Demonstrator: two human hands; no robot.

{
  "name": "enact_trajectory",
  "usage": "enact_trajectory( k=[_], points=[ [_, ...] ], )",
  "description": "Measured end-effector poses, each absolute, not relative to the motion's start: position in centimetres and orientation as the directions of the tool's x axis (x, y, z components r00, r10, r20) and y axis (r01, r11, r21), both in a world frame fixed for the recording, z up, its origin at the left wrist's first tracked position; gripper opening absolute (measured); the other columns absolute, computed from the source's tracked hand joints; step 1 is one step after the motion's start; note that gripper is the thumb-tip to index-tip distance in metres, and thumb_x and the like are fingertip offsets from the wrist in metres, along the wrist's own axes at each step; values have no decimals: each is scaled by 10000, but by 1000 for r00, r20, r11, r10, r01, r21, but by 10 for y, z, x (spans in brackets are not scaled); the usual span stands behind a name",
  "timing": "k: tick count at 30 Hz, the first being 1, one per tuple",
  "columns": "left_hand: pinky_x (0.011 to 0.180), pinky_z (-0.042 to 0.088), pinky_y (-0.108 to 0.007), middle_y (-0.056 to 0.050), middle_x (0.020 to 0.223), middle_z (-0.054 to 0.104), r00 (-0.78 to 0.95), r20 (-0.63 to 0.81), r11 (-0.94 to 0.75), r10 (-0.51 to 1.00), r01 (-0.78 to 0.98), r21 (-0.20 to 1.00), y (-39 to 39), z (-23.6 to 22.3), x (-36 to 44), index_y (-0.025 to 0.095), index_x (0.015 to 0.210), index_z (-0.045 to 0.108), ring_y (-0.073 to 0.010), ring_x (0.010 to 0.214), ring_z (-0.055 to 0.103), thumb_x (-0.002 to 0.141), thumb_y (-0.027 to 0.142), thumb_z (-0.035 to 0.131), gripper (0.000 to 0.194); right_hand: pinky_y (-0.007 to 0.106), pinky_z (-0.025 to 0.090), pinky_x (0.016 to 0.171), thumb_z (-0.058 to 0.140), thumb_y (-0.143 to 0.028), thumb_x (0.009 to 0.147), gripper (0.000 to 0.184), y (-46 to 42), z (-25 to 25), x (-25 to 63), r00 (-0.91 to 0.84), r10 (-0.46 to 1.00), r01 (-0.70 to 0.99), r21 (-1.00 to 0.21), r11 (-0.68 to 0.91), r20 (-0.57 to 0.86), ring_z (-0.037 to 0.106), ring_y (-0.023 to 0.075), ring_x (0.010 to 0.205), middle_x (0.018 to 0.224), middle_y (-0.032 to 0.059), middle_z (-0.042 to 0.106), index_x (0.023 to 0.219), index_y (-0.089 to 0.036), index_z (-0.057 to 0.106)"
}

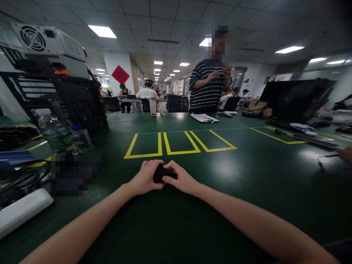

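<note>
A small, dark rounded object (pixel 158 174) is between my two hands, low over the green table (pixel 170 227); its kind I cannot make out. My left hand (pixel 145 176) wraps round its left side, with the thumb below and the fingers over the top. From the right, my right hand (pixel 180 177) pinches it with thumb and forefinger. Much of the object is hidden by the fingers. Just beyond my hands, three yellow tape outlines (pixel 182 151) lie side by side on the tabletop.
To the left stand an opened computer case (pixel 82 99), a water bottle (pixel 53 132), a smaller blue-capped bottle (pixel 81 139) and a white power strip (pixel 23 212). A clipboard (pixel 204 118) and a tumbler (pixel 153 106) are at the far edge. A person (pixel 207 84) stands behind it; a monitor (pixel 297 99) is right.
</note>
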State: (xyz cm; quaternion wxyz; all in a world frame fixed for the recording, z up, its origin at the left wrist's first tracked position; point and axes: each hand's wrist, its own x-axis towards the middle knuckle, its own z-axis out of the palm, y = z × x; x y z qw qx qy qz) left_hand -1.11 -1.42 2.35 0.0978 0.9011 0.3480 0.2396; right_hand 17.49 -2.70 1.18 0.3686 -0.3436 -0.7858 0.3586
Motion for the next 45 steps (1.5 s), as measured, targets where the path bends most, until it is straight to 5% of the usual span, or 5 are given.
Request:
enact_trajectory(
  k=[5, 13, 35, 45],
  points=[
    [859, 306, -391, -49, 1021, 519, 626, 396, -740, 672, 591, 320, -9, 17, -9, 209, 1121, 374, -238, 955, 484, 637, 345, 643, 571, 332, 445, 805, 491, -268, 814, 148, -22, 9, 172, -465, 825, 134, -895, 426, 323, 534, 152, 890, 908, -4, 502, 943, -211, 445],
    [887, 300, -409, -52, 1067, 502, 658, 337, -738, 674, 582, 340, -14, 27, -8, 217, 1136, 360, -241, 1004, 465, 690, 331, 601, 519, 331, 448, 766, 488, -288, 813, 190, -26, 11, 174, -479, 820, 256, -844, 471, 313, 526, 156, 858, 919, 6, 517, 977, -206, 435],
    [836, 314, -377, -48, 1020, 508, 619, 394, -729, 680, 629, 271, -17, 20, -11, 208, 1105, 382, -233, 946, 476, 618, 306, 653, 565, 374, 421, 855, 577, -279, 755, 300, -26, 14, 173, -580, 770, 215, -862, 460, 266, 514, 175, 954, 993, 11, 506, 995, -207, 411],
    [849, 312, -372, -47, 1045, 510, 616, 403, -732, 677, 618, 286, -17, 20, -11, 212, 1110, 380, -231, 966, 474, 629, 328, 654, 566, 362, 462, 790, 439, -321, 840, 202, -25, 13, 170, -537, 807, 218, -883, 416, 248, 523, 175, 921, 989, 23, 499, 1009, -215, 405]
  ],
)
